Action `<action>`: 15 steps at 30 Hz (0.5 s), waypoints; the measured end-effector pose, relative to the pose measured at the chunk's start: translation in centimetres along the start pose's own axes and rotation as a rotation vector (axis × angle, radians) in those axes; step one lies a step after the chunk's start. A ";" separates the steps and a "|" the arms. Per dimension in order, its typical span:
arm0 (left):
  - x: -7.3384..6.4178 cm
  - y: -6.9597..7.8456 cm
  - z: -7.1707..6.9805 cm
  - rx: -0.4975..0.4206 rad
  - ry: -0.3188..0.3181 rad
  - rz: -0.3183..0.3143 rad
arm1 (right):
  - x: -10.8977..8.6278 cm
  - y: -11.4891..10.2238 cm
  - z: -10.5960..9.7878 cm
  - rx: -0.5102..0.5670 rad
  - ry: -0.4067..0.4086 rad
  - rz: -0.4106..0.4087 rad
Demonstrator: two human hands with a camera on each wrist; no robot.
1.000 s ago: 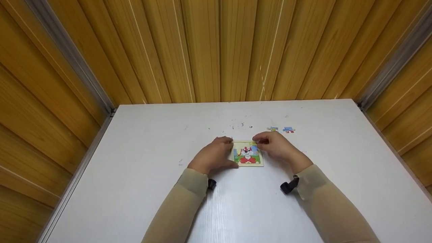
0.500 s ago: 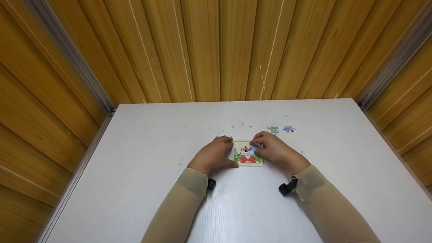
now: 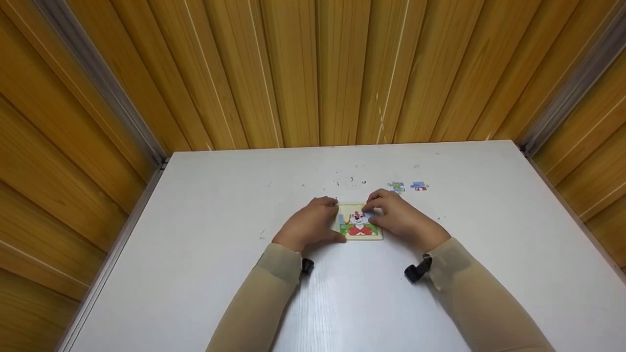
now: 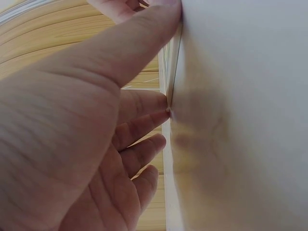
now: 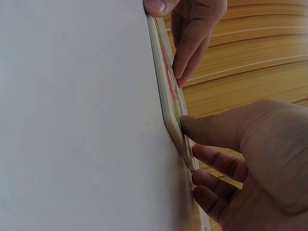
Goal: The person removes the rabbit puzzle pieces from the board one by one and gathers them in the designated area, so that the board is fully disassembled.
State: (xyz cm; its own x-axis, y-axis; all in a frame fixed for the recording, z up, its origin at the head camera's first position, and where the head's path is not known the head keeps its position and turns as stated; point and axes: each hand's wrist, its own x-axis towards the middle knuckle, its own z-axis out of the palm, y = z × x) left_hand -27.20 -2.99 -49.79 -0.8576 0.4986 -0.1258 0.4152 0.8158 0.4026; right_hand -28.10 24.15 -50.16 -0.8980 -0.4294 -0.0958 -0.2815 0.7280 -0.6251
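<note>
Puzzle board (image 3: pixel 350 208) lies on our white table (image 3: pixel 359 298), just right of the frame's centre, its upper left looking unfilled. Our left hand (image 3: pixel 313 222) grips its left side; our right hand (image 3: pixel 401 215) bends over the upper right corner, thumb on the face, though we cannot tell whether it pinches a piece. We judge we are seating one there, which calls for a light press. A blue-and-yellow piece (image 3: pixel 396 187) and blue-and-red piece (image 3: pixel 419 186) lie loose above our right hand, probably for later. We can read no writing or brand.

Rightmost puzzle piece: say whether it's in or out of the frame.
Out: the puzzle piece lies on the table, apart from the frame.
</note>
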 end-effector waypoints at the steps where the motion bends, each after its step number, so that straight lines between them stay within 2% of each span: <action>1: 0.0 0.0 0.0 -0.003 -0.001 -0.002 | -0.1 0.0 0.0 -0.003 -0.002 0.005; 12: 0.0 0.0 -0.3 -0.024 -0.001 -0.028 | 0.3 -0.4 0.1 -0.009 -0.001 0.027; 15: -0.1 -0.1 -0.2 -0.036 -0.005 -0.034 | 0.4 -0.4 0.3 -0.008 0.005 0.010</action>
State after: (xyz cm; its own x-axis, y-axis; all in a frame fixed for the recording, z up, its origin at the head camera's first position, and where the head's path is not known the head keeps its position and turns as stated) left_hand -27.22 -3.23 -49.61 -0.8695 0.4723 -0.1446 0.3746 0.8213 0.4302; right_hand -28.23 23.51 -50.11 -0.9023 -0.4196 -0.0985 -0.2751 0.7366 -0.6178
